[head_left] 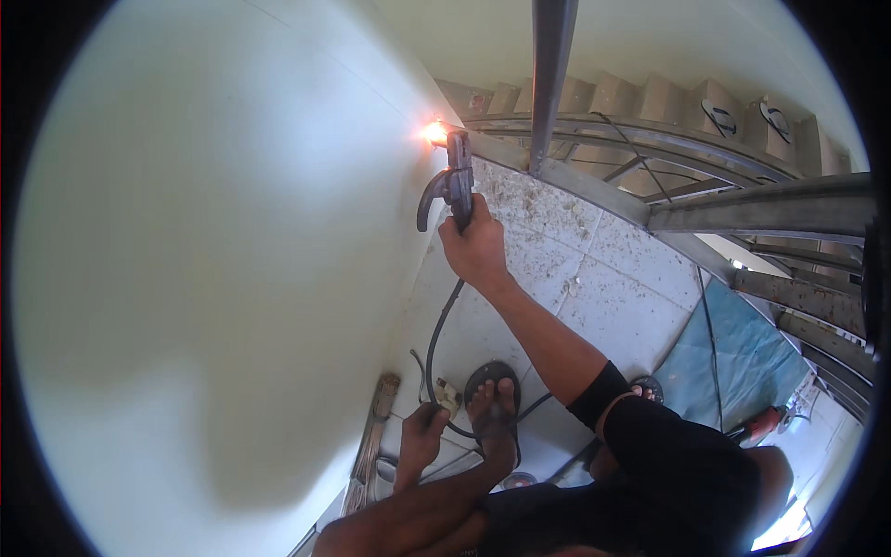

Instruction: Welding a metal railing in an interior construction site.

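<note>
My right hand [475, 246] grips a dark welding electrode holder [457, 181], with a curved lever on its left side. A bright orange-white arc [434, 132] glows at its tip, where the wall meets the low end of a metal rail. From the handle a black welding cable [434, 343] loops down past my left hand [422, 438]. Closed fingers of that hand are wrapped at the cable's bend, beside my left knee. A thin dark bent strand [418, 364] rises next to it. The glare hides the exact joint.
A pale wall [232, 232] fills the left. Metal railing bars [761, 206] cross the right, above stairs [640, 97] holding a pair of flip-flops [719, 118]. Debris litters the tiles [603, 260]. A red angle grinder [766, 422] lies near a teal sheet [733, 343]; bundled rods [376, 427] lean left.
</note>
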A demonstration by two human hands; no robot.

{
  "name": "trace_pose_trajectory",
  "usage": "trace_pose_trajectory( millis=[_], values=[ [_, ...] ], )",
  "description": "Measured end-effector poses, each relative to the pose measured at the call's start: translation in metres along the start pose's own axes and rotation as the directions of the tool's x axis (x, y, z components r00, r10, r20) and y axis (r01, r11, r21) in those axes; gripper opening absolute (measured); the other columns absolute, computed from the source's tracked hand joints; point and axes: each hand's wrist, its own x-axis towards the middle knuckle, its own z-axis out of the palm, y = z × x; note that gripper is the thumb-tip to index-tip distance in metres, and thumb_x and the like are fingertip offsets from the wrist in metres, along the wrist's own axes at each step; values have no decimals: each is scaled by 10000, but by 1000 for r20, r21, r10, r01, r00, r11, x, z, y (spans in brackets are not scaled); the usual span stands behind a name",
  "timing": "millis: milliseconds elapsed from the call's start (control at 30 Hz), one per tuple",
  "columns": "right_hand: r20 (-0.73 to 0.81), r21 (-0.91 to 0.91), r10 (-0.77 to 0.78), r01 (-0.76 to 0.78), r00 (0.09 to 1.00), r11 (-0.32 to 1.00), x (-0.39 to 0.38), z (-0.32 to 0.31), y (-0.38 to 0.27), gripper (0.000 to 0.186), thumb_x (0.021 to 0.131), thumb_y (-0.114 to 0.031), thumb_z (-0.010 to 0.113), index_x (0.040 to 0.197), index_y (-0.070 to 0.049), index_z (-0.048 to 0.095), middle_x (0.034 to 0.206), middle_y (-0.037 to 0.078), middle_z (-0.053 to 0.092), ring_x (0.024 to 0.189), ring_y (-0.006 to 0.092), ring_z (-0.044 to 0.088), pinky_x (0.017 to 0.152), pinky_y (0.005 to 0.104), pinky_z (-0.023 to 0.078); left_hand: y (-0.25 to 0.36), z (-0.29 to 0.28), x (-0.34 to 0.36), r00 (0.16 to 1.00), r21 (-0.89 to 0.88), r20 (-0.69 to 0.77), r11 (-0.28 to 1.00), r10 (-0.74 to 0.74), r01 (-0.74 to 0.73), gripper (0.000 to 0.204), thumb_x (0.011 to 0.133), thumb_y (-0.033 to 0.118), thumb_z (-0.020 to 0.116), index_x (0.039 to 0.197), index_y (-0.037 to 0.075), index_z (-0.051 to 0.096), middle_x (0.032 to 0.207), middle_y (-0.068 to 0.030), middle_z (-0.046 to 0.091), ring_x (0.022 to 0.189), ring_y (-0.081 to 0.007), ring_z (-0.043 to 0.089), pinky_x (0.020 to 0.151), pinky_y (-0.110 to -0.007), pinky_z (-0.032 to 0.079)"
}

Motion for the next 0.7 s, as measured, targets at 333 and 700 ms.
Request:
trace_pose_trajectory(
  millis=[333, 700],
  values=[
    [58, -4, 47, -47, 997, 999, 1, 3, -6, 253, 775, -138, 569, 970, 15, 520, 663, 204, 603, 639, 405, 614, 590, 449, 477, -1, -1, 0, 999, -64, 13, 997, -47, 47, 280, 881, 243, 594, 898, -37, 599, 731, -108, 604, 692, -129, 504, 654, -301, 435],
    [47, 6, 18, -18, 999, 1000, 3, 9, 2, 261, 783, -141, 583, 1001, -13, 522, 707, 185, 621, 669, 366, 640, 611, 420, 489, -4, -1, 2, 1000, -68, 13, 997, -22, 23, 296, 881, 256, 596, 876, -40, 582, 686, -86, 559, 666, -116, 458, 617, -306, 417]
  ],
)
